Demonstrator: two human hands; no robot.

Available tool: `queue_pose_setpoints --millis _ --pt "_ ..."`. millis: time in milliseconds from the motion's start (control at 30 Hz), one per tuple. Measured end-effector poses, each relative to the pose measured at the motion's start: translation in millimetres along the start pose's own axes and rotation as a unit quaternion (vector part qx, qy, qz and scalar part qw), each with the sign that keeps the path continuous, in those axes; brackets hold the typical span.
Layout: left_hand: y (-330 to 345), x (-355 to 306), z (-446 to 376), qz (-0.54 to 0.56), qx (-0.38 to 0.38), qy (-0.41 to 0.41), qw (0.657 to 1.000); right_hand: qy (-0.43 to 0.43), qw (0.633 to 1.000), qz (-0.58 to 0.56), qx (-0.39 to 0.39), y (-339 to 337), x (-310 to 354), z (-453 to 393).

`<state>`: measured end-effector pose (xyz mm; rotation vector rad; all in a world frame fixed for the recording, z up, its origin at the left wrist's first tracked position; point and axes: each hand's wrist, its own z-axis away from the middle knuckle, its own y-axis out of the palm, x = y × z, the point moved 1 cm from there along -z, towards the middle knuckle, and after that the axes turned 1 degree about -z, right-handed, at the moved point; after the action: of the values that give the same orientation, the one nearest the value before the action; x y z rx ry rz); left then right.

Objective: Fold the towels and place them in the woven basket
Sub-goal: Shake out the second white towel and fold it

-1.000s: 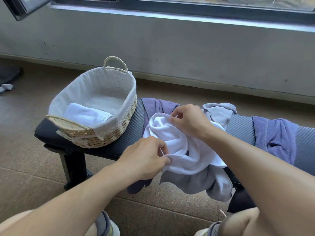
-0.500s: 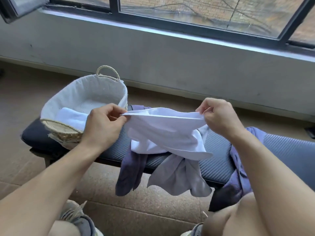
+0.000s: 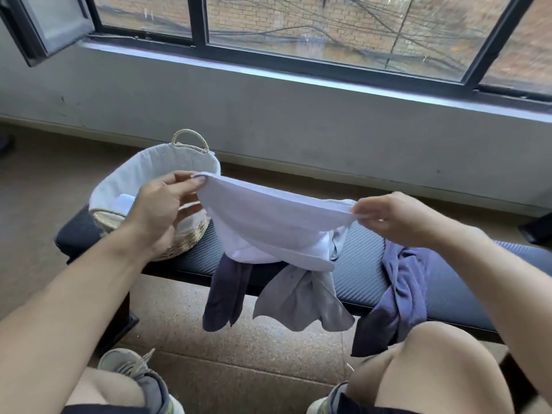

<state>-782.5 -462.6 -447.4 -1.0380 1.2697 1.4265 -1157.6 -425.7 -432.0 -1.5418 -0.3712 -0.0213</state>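
While the bench (image 3: 358,273) carries three loose towels and the woven basket (image 3: 167,174) with one folded inside, I have the white towel (image 3: 268,222) stretched above it, left hand (image 3: 161,204) and right hand (image 3: 388,218) each pinching an upper corner. Unfolding step, I judge; next, bring corners together.

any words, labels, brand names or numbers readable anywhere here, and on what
None: no readable text in this view.
white towel, held between left hand and right hand: plain, no tag showing.
woven basket: no label visible.
shoes: no legible logo or marking.
bench and other towels: no print.
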Motion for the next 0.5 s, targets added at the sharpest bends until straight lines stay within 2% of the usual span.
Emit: queue_pose_setpoints --millis 133,233,367,433,500 --pt "-6 -29 11 -0.014 0.043 0.071 0.996 0.016 0.984 -0.173 -0.030 -43 10 14" --pt "-13 -53 18 0.010 0.109 0.129 0.986 0.004 0.945 -0.321 -0.064 -71 30 32" --pt "-18 -72 26 0.001 0.173 0.115 0.978 -0.041 0.896 -0.408 -0.171 -96 52 46" --pt "-20 -71 28 -0.060 0.168 0.112 0.977 -0.042 0.894 -0.417 -0.159 -98 51 46" --pt "-23 -66 31 -0.127 0.132 0.112 0.977 0.011 0.906 -0.415 -0.077 -95 45 45"
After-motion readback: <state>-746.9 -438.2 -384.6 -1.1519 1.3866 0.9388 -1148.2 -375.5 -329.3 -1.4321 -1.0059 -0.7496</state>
